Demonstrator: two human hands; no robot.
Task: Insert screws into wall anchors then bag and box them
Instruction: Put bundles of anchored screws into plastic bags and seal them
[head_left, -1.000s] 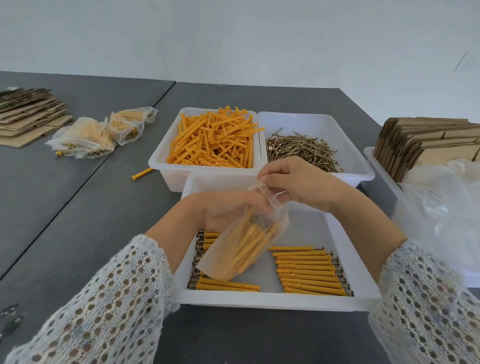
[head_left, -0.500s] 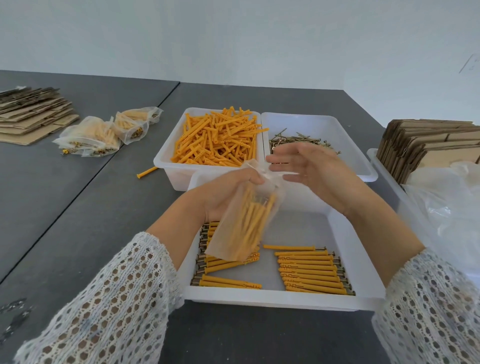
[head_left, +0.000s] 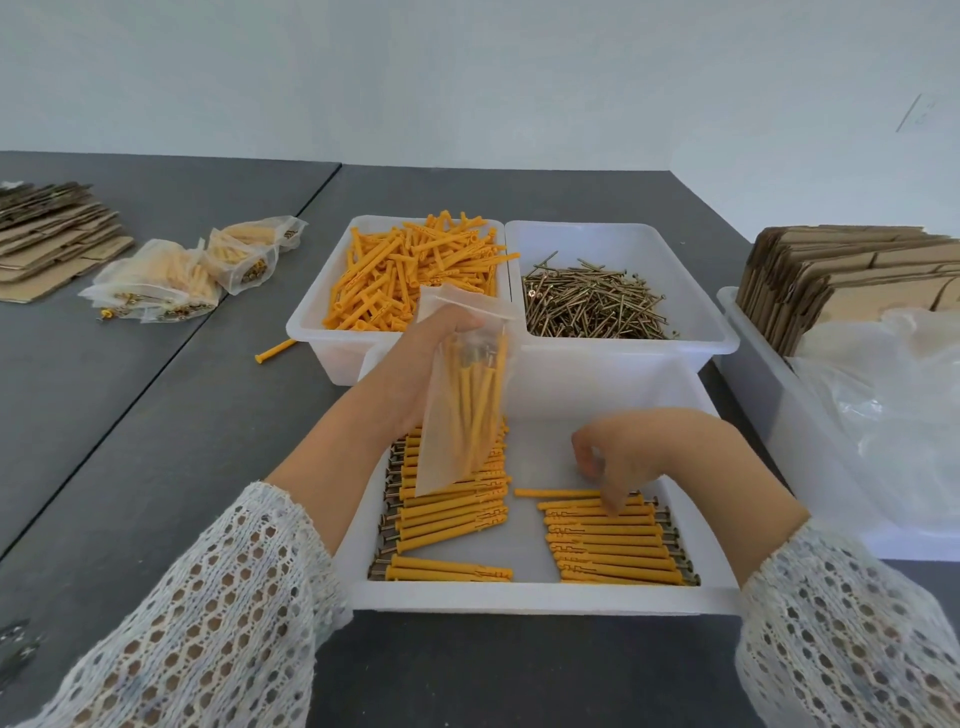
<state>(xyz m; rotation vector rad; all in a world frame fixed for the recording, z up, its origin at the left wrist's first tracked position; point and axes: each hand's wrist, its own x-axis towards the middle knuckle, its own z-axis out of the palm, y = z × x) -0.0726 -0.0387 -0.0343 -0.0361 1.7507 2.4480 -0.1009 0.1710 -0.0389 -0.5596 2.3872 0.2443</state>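
Observation:
My left hand (head_left: 415, 364) grips a clear plastic bag (head_left: 460, 395) upright over the near white tray (head_left: 540, 597); several orange anchors with screws stand inside it. My right hand (head_left: 639, 457) reaches down into the tray, fingertips touching the top of the right row of assembled anchors (head_left: 613, 545). A second row of assembled anchors (head_left: 447, 514) lies under the bag at the tray's left. Behind stand a bin of loose orange anchors (head_left: 410, 275) and a bin of brass screws (head_left: 592, 304).
Filled bags (head_left: 171, 280) lie on the dark table at the left beside flat cardboard (head_left: 47, 234). A stray anchor (head_left: 275, 351) lies by the anchor bin. At the right a white bin holds folded cartons (head_left: 841, 275) and empty plastic bags (head_left: 893, 395).
My right hand let go of the bag's mouth and dropped into the tray onto the right row. My left hand turned the bag upright.

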